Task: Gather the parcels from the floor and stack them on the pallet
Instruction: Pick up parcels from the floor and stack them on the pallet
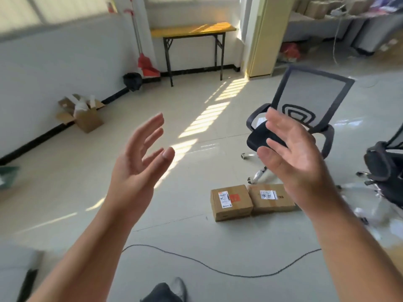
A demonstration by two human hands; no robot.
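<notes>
An office chair (pixel 305 118) stands at two o'clock; two parcels (pixel 250 201) lie touching on the floor at five. Left hand (pixel 139 166) and right hand (pixel 294 158) hang spread, empty. A cable (pixel 218 269) underfoot could trip them.

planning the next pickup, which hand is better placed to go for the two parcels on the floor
Right, probably. Both hands are open and empty, but the right hand is raised almost directly above the two parcels, which lie side by side on the floor right of centre. The left hand is further off to their left.
</notes>
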